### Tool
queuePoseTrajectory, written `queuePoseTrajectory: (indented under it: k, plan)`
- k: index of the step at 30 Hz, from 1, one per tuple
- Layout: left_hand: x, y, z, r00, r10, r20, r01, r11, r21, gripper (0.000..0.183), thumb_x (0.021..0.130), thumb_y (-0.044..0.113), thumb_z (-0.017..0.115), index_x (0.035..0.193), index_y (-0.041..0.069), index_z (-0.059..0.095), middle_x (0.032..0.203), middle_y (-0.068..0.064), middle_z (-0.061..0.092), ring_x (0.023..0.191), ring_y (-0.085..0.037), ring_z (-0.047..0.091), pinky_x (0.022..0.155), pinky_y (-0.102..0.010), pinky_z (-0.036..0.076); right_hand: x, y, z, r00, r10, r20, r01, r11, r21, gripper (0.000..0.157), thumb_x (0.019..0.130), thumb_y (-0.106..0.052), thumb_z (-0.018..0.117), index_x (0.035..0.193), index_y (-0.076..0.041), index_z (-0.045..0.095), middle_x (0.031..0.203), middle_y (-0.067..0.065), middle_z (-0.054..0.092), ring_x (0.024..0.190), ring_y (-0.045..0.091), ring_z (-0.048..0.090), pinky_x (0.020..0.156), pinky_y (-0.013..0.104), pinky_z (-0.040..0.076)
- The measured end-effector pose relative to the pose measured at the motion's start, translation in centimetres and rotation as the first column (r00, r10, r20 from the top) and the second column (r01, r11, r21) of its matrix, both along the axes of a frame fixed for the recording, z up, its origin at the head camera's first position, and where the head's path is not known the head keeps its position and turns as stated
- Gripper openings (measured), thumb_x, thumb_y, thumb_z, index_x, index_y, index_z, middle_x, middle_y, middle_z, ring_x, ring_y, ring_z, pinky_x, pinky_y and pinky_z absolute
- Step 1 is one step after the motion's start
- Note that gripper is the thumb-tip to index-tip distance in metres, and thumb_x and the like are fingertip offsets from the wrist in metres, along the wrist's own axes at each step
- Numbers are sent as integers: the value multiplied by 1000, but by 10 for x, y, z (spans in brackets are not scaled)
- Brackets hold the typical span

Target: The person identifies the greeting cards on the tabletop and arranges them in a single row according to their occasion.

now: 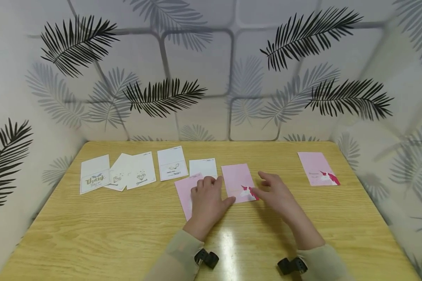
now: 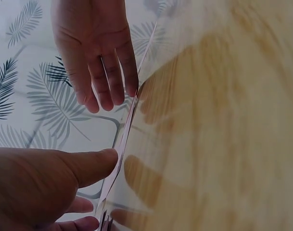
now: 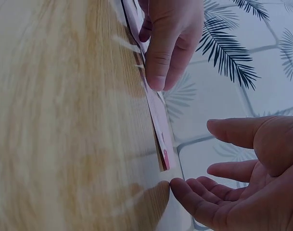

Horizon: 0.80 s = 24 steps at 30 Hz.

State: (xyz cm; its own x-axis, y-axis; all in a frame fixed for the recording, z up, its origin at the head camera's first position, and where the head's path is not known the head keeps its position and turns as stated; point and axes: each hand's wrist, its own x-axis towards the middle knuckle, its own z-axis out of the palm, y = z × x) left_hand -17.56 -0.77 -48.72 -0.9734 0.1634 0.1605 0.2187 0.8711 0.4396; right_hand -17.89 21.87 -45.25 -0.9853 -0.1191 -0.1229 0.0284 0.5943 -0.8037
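Mid pink card (image 1: 236,177) lies flat on the wood table (image 1: 109,242), unicorn w/ a red mane printed at its near R corner. L hand (image 1: 208,199) is just L of it, lightly bent w/ thumb spread away from the fingers – palm down over the L pink card (image 1: 183,194), which lies L of the mid one, tilted & partly covered by the hand. L thumb tip reaches the mid card's near L corner; can't tell if it presses. No grip visible. R hand (image 1: 275,193) is at the mid card's R side, fingers loose & well apart from the thumb, nothing held; thumb tip is by the unicorn, contact unclear.

Rest, all vs. the mid card: white card (image 1: 202,166) just L, its near part under the L pink card; wings card (image 1: 172,162), white, farther L; then two diamond cards (image 1: 140,171), overlapping; farthest L the "Thank You" card (image 1: 93,173), its R edge meeting the diamond pair. Far R pink card (image 1: 312,166) is well apart on the R, same unicorn print. Leaf-print wall covering (image 1: 204,125) stands behind the mid card; black wristbands (image 1: 206,258) sit nearer the viewer than it, at pale sleeves (image 1: 178,253).
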Motion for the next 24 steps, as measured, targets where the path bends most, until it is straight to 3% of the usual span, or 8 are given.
queuePoseTrajectory:
  k: [13, 24]
  plan:
    - [0, 0, -6, 1000, -1, -8, 1, 1000, -29, 72, 96, 51, 85, 153, 10, 65, 139, -15, 59, 130, -40, 50, 104, -60, 42, 2, -2, -2, 1000, -5, 30, 6, 1000, -30, 70, 106, -23, 75, 164, 3, 46, 165, 30, 42, 147, 48, 50, 113, 61, 49]
    - [2, -1, -3, 1000, -9, -18, 9, 1000, -24, 68, 97, 51, 85, 148, 10, 69, 137, -14, 59, 127, -39, 51, 103, -59, 42, 3, -4, 0, 999, 0, 38, 2, 999, -38, 69, 106, -23, 77, 161, 6, 49, 159, 33, 50, 143, 49, 53, 113, 63, 48]
